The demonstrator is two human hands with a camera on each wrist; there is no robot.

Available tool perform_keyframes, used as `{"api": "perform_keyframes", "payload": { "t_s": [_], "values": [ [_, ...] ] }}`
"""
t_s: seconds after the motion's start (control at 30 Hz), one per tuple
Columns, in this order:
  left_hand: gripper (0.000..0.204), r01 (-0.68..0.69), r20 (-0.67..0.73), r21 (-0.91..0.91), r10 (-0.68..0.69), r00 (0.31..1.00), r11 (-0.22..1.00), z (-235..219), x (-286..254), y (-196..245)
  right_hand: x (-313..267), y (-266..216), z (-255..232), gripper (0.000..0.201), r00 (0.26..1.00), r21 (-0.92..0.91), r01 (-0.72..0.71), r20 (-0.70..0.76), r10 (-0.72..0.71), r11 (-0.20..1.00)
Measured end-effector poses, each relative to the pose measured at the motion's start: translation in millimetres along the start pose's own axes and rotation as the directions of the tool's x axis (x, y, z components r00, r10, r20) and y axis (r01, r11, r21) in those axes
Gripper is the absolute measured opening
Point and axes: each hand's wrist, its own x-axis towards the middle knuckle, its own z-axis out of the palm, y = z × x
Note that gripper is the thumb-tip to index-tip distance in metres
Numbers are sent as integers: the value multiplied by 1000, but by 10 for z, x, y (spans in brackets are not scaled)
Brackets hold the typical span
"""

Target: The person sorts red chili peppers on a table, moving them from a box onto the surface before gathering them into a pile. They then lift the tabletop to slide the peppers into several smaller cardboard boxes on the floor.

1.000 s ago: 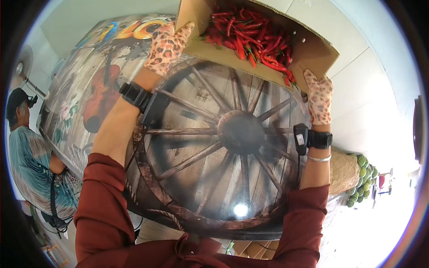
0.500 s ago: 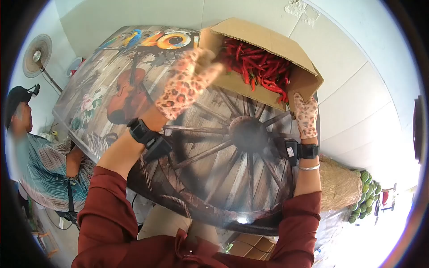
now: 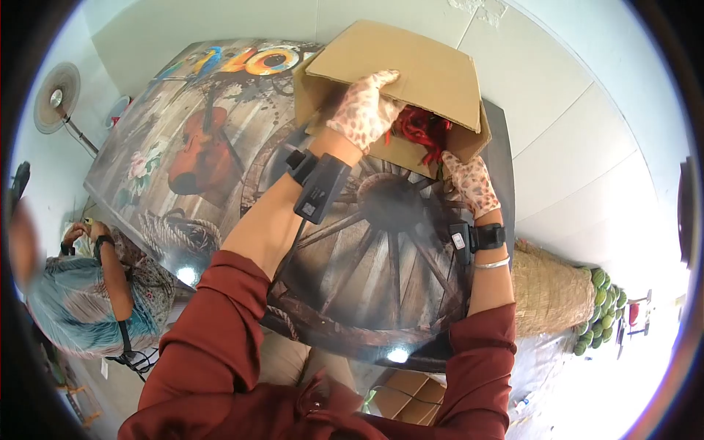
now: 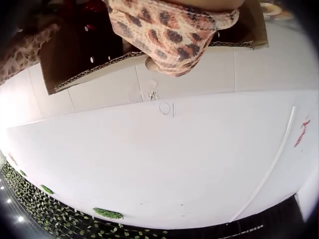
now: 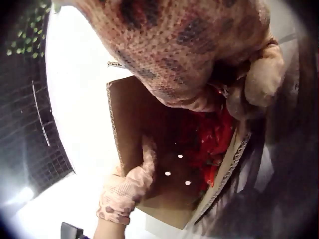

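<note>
An open cardboard box (image 3: pixel 396 55) lies tilted on its side at the far end of the table, its opening facing me. Red chili peppers (image 3: pixel 422 128) show inside, partly hidden by my left hand and the upper wall. My left hand (image 3: pixel 364 116), in a leopard-print glove, grips that upper wall, thumb outside and fingers inside; the right wrist view shows those fingers (image 5: pixel 148 154) against the inner cardboard. My right hand (image 3: pixel 471 185), gloved alike, holds the box's lower right corner. Close to its fingertips, chilies (image 5: pixel 214 144) lie along the lower wall.
The table (image 3: pixel 257 147) carries a printed wheel and violin picture. A tiled wall (image 3: pixel 557 132) rises right behind the box. At the left sits another person (image 3: pixel 92 293), near a fan (image 3: pixel 57 97). A wrapped bundle (image 3: pixel 554 290) and green round fruits (image 3: pixel 601 312) are at the right.
My left hand let go of the box's left side and moved right onto its upper wall. The box has tipped, so its outer face shows and fewer chilies are visible. My right hand stays at the corner.
</note>
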Motion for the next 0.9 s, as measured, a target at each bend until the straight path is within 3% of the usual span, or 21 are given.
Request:
{"api": "perform_keyframes", "payload": {
  "t_s": [0.03,0.07,0.1,0.13,0.17,0.2,0.23,0.3,0.33,0.4,0.43,0.5,0.53,0.67,0.73,0.9],
  "values": [
    [31,-130,76,335,110,991,933,-103,53,4,22,39,8,30,998,29,-51,37,50,998],
    [32,-265,187,615,189,964,742,-177,90,9,54,86,14,29,992,54,-100,77,96,994],
    [33,-8,9,140,7,1000,990,-33,-36,54,96,202,67,29,999,54,-17,28,16,998],
    [33,-4,6,140,3,1000,990,-64,-107,48,117,317,90,29,999,55,-23,29,21,998],
    [31,-375,252,797,303,919,473,-107,-162,60,126,338,93,29,998,40,34,58,-36,999],
    [28,-468,608,769,270,747,-435,-147,-193,75,130,361,90,29,992,27,89,88,-91,996],
    [28,-468,605,770,266,750,-433,-191,-213,82,121,389,103,29,992,28,83,89,-86,996],
    [27,-524,659,736,273,701,-429,-279,-198,103,99,262,123,30,996,173,-89,30,85,981],
    [27,-528,662,732,267,700,-430,-315,-180,108,89,215,118,30,996,177,-90,25,87,980],
    [29,-450,447,892,254,858,-49,-375,-172,131,73,147,133,30,988,128,-151,-2,152,980],
    [30,-491,527,849,246,813,-195,-416,-182,147,71,157,164,30,988,129,-152,0,153,980],
    [34,-453,501,862,247,829,-226,-275,-294,199,95,209,227,29,975,84,122,-196,-104,989],
    [37,-420,480,870,248,842,-260,-204,-354,221,112,236,243,28,959,61,178,-236,-159,982],
    [36,-440,476,879,277,835,-186,-189,-425,228,177,307,278,28,926,33,237,-311,-215,971],
    [36,-477,462,879,259,848,-6,-270,-358,206,193,350,285,27,910,19,256,-343,-234,966],
    [35,-505,499,862,259,827,-45,-301,-362,179,215,401,281,26,886,10,275,-392,-249,962]
  ]
}}
